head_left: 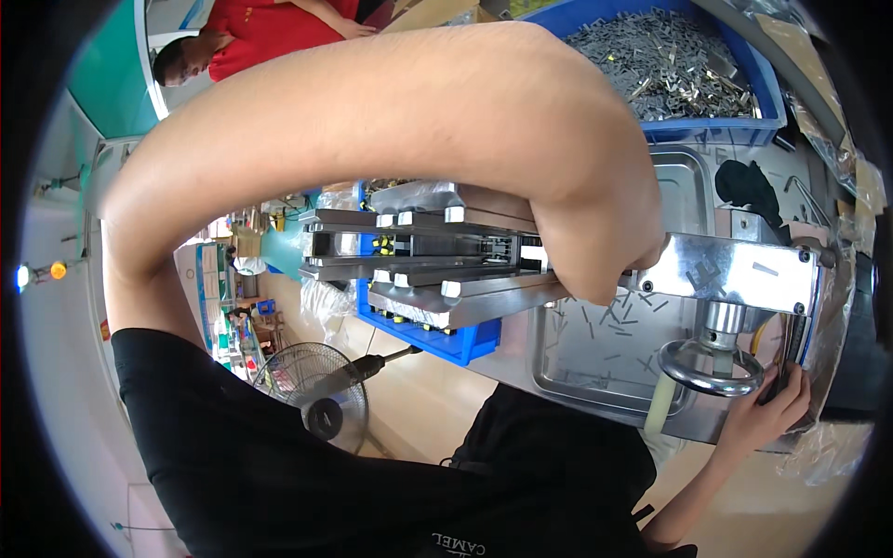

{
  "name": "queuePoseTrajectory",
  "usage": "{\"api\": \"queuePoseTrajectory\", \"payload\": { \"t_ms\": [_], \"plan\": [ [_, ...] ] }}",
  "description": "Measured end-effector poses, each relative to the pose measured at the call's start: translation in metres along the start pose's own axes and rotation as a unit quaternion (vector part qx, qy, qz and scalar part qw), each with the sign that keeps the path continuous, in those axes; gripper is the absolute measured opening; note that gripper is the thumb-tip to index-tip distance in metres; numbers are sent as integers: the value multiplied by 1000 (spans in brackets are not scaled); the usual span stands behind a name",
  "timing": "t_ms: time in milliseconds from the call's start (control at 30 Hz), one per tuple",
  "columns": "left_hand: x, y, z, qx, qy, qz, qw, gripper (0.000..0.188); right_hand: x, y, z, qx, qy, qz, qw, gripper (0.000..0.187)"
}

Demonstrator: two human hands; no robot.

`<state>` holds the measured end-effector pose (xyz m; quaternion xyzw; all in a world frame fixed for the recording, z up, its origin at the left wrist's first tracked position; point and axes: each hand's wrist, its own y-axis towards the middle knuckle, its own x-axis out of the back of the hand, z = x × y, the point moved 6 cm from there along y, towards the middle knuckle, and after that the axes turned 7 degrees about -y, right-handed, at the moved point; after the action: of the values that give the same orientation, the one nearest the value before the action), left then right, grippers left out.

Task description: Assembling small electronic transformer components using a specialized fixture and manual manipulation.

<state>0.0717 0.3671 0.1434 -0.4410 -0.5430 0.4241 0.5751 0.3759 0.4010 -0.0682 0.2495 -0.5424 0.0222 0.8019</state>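
Note:
My left forearm arches across the top of the view, and my left hand [600,242] bends down over the inner end of a metal bench machine [744,270]. Its fingers look curled in against the machine, and the fingertips are hidden. At the lower right, my right hand [770,409] closes around a slim dark handle [772,383] beside the machine's end. A chrome handwheel [711,369] sits just left of that hand. Long metal rails [465,302] run leftward from my left hand, with small black and yellow parts [386,245] between them.
Below the machine lies a steel tray [595,358] with scattered small grey strips. A blue bin [763,116] full of grey pieces stands at the back, and a blue crate [479,344] sits under the rails. A standing fan [321,400] is at left. Another person [270,37] in red stands behind.

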Motion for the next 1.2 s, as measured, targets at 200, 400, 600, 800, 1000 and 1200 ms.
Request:
{"api": "queuePoseTrajectory", "payload": {
  "t_ms": [200,400,600,800,1000,1200],
  "plan": [
    [8,1,-1,-16,-4,-36,999,29,2,1,-2,1,-5,0,1000,31],
    [7,5,-4,-39,-9,19,999,38,0,1,-4,1,1,0,1000,31],
    [4,10,-3,-47,-12,-16,999,31,3,0,-4,-4,0,3,1000,30],
    [6,4,-5,-69,0,-69,995,30,4,1,0,-3,3,10,1000,30],
    [7,8,-3,8,-26,74,997,46,5,3,3,-4,0,12,1000,30],
    [3,9,-2,-90,2,-68,994,37,4,2,2,-12,-4,21,1000,30]
  ]
}}
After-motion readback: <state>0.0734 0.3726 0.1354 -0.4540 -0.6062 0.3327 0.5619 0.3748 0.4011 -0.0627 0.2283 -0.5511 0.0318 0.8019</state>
